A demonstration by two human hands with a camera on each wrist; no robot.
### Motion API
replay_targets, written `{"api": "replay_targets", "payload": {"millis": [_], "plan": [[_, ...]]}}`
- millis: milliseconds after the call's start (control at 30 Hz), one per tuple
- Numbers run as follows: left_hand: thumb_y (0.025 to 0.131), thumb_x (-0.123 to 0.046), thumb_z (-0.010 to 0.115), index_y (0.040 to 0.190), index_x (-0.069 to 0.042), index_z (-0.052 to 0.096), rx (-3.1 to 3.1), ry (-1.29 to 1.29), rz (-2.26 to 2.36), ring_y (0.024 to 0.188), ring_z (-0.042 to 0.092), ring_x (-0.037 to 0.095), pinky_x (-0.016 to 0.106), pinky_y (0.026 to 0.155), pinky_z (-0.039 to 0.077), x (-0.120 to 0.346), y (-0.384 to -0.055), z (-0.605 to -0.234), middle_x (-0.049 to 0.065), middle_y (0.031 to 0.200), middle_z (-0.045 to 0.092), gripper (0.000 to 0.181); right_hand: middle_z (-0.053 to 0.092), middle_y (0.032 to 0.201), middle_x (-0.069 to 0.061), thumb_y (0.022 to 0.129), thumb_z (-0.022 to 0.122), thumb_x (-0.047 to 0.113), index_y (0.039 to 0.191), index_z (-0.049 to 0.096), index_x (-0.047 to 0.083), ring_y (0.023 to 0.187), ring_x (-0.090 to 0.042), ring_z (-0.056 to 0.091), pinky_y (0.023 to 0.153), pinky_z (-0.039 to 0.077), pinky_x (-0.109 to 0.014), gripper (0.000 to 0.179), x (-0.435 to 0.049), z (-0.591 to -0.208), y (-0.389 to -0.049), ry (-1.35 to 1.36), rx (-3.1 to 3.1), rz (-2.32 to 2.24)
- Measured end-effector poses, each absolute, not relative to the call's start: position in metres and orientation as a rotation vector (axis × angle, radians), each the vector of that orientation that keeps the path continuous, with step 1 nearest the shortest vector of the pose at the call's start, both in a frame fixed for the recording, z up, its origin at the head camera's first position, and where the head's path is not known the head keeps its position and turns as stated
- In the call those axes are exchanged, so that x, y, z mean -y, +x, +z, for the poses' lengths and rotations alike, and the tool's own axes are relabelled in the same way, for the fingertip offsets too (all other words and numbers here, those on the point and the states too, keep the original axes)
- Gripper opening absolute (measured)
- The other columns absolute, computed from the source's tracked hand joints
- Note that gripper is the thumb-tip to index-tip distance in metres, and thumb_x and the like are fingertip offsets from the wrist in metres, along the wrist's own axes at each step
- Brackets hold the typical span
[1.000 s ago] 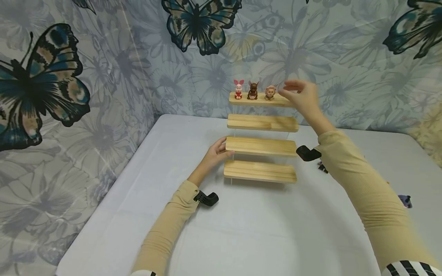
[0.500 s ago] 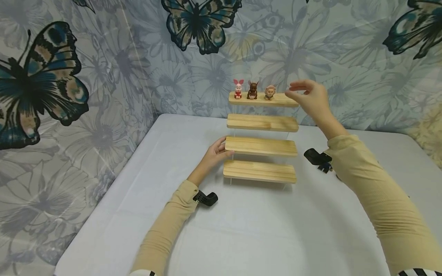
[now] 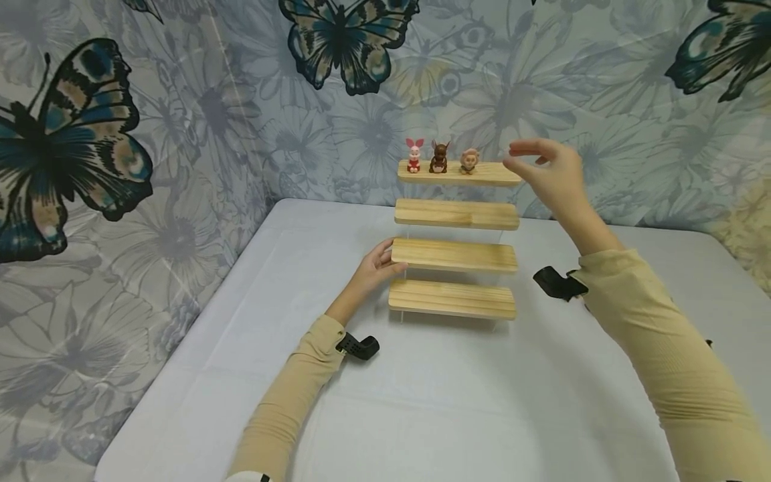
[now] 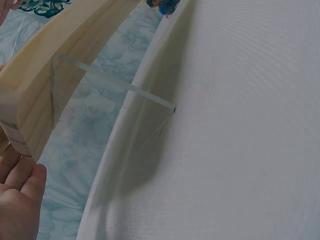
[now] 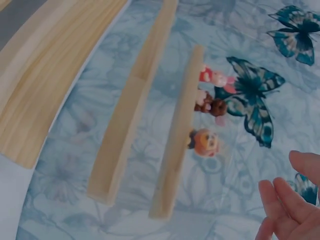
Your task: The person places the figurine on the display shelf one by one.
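Observation:
A tiered display shelf [image 3: 454,256] with wooden boards on clear supports stands on the white table. My left hand [image 3: 376,268] holds the left end of its second board from the bottom, thumb in front and fingers behind. The left wrist view shows fingertips against a board [image 4: 75,55]. On the top board [image 3: 494,174] sit three figurines: a pink long-eared one [image 3: 413,157], a dark brown one [image 3: 439,158] and a tan one [image 3: 469,161]. My right hand [image 3: 551,173] hovers by that board's right end, holding nothing, thumb and fingers apart; the right wrist view shows it apart from the figurines.
The white table [image 3: 421,402] runs up to a wall covering [image 3: 241,134] printed with butterflies and flowers. A small dark thing [image 3: 709,343] shows beside the right sleeve. Small colourful items [image 4: 165,6] appear past the board in the left wrist view. Fluffy cream material [image 3: 753,227] lies at far right.
My right hand has drawn away to the right from the tan figurine, its thumb and fingers spreading a little. The figurines stay in place, and my left hand keeps its hold.

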State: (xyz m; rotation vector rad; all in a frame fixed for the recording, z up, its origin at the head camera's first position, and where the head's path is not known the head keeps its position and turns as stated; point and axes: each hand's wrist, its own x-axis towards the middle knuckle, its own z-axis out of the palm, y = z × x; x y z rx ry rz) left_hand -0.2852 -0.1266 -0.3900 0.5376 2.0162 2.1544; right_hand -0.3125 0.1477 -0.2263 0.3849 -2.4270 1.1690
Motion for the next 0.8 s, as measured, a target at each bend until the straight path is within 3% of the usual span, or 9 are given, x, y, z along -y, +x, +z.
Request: {"api": "replay_targets", "payload": {"millis": [600, 800], "plan": [[0.087, 0.001, 0.054, 0.139, 0.003, 0.021, -2.009, 0.548, 2.149, 0.109, 0.049, 0.03, 0.033, 0.091, 0.039, 0.127, -0.283, -0.384, 0.024, 0.129, 0.042, 0.062, 0.063, 0.101, 0.008, 0.083, 0.065, 0.025, 0.114, 0.062, 0.007, 0.094, -0.009, 0.044, 0.077, 0.029, -0.023, 0.035, -0.163, -0.234, -0.291, 0.376, 2.362, 1.294], [0.087, 0.0, 0.056, 0.14, 0.001, 0.02, -2.0, 0.544, 2.167, 0.109, 0.049, 0.028, 0.032, 0.091, 0.038, 0.128, -0.296, -0.403, 0.021, 0.129, 0.043, 0.064, 0.06, 0.097, 0.014, 0.083, 0.066, 0.022, 0.111, 0.065, 0.013, 0.082, -0.008, 0.04, 0.066, 0.03, -0.022, 0.03, -0.171, -0.238, -0.285, 0.341, 2.305, 1.392]]}}
